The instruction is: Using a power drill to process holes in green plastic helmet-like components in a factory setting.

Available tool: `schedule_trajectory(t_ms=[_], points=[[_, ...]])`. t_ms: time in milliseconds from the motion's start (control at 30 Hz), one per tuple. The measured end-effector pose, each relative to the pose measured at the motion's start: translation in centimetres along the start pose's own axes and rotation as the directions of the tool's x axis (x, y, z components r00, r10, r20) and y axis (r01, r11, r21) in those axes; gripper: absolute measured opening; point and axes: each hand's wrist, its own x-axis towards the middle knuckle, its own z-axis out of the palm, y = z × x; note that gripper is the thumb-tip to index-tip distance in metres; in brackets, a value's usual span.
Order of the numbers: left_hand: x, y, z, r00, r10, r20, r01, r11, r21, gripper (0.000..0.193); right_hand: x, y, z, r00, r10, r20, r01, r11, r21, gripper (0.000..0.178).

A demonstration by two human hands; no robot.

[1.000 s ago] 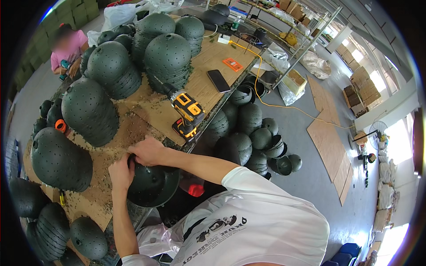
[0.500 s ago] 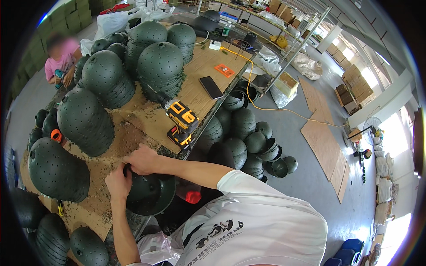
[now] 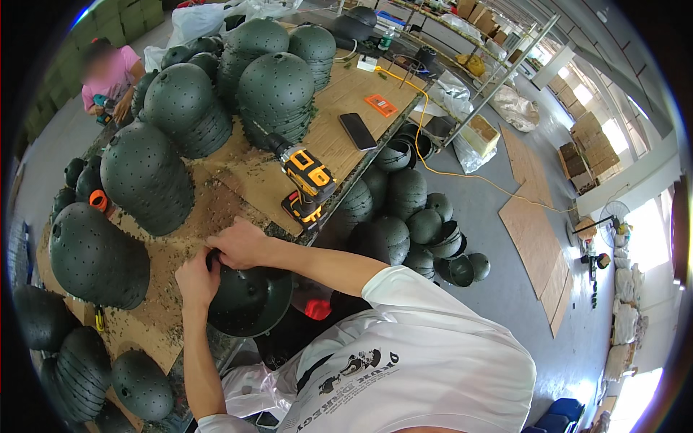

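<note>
A dark green plastic half-sphere bowl (image 3: 253, 303) sits at the table's near edge, its hollow side toward me. My left hand (image 3: 196, 278) is closed on the bowl's far rim, fingers curled. Right beside it, my right hand (image 3: 240, 244) also grips that rim, the two hands nearly touching. Their fingertips are partly hidden behind the rim. Beyond my hands, stacks of the same half-spheres, dotted with small holes, stand dome up; the nearest stack (image 3: 97, 252) is to the left. A yellow and black cordless drill (image 3: 307, 180) lies on the table to the right.
A phone (image 3: 357, 131) and an orange flat packet (image 3: 380, 105) lie on the cardboard-covered table (image 3: 216, 191), strewn with green shavings. More half-spheres (image 3: 426, 227) are heaped on the floor at right. A yellow cord (image 3: 469, 177) crosses the floor. A person in pink (image 3: 108, 76) holds a teal drill at far left.
The whole view has shifted slightly. Both hands stay on the bowl's rim, and the bowl looks nearly unmoved. The person in pink has raised the teal drill somewhat.
</note>
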Motion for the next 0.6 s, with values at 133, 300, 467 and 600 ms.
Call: schedule_trajectory(t_ms=[133, 300, 467, 600], points=[[0.0, 0.0, -0.1, 1.0, -0.005, 0.008, 0.005, 1.0, -0.003, 0.019, 0.1, -0.1, -0.3, 1.0, -0.002, 0.005, 0.001, 1.0, 0.024, 0.031], [-0.2, 0.2, -0.4, 0.999, 0.026, -0.02, -0.026, 1.0, 0.01, 0.014, 0.2, -0.1, -0.2, 1.0, -0.015, 0.007, 0.015, 0.999, 0.033, 0.029], [0.2, 0.4, -0.3, 0.999, 0.033, -0.021, -0.033, 0.999, -0.001, 0.018, -0.3, -0.6, -0.7, 0.998, 0.058, 0.001, -0.058, 0.998, -0.012, 0.033], [-0.6, -0.7, -0.5, 0.997, -0.049, 0.066, 0.054, 0.996, -0.075, 0.029, -4.9, -2.9, -2.8, 0.826, 0.0, -0.563, 0.112, 0.98, 0.164, 0.031]])
